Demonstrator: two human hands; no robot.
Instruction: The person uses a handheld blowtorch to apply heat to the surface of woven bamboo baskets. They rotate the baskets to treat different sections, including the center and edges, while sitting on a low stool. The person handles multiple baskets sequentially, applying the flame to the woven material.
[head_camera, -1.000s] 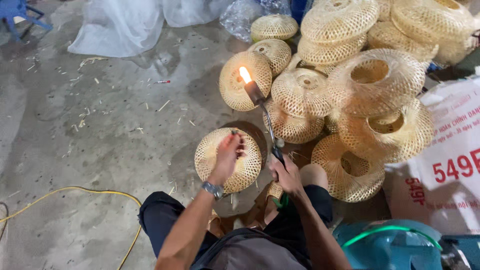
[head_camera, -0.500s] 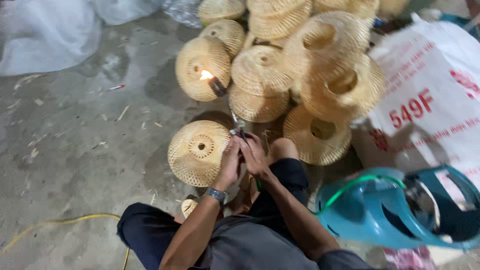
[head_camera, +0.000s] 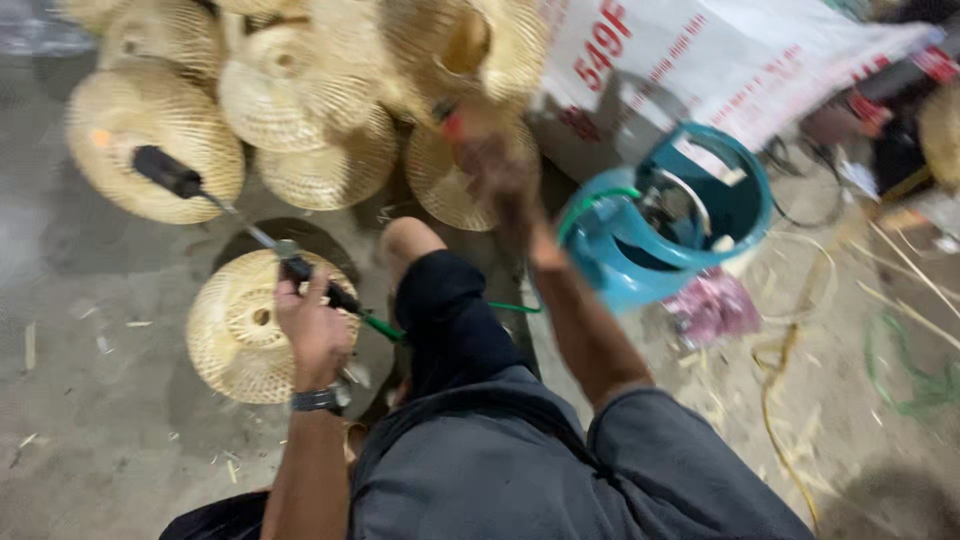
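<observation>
1. Two hands are at work over a concrete floor (head_camera: 90, 440) strewn with bits of straw.
2. The left hand (head_camera: 312, 325) is clamped on the black handle of a gas torch (head_camera: 255, 235), whose thin metal tube runs up and to the left to a dark nozzle lying over one of the stacked baskets.
3. A green hose (head_camera: 385, 330) leaves the torch handle and passes behind the bent knee toward the right.
4. Just under the left hand lies a round woven bamboo basket (head_camera: 235, 335), dome side up on the floor, with a small hole in its middle.
5. The right hand (head_camera: 500, 165) is stretched forward and blurred; it is near a small red-tipped object, and whether its fingers are closed on anything cannot be told.
6. A pile of woven baskets (head_camera: 300, 100) fills the upper left, leaning on one another.
7. A teal gas cylinder (head_camera: 660, 225) stands just right of the right forearm, its collar ring open to the camera.
8. Behind the cylinder lies a white sack (head_camera: 720, 60) with red print.
9. A yellow cord (head_camera: 775, 400) curls on the floor at lower right.
10. A wristwatch (head_camera: 318, 400) sits on the left wrist.
</observation>
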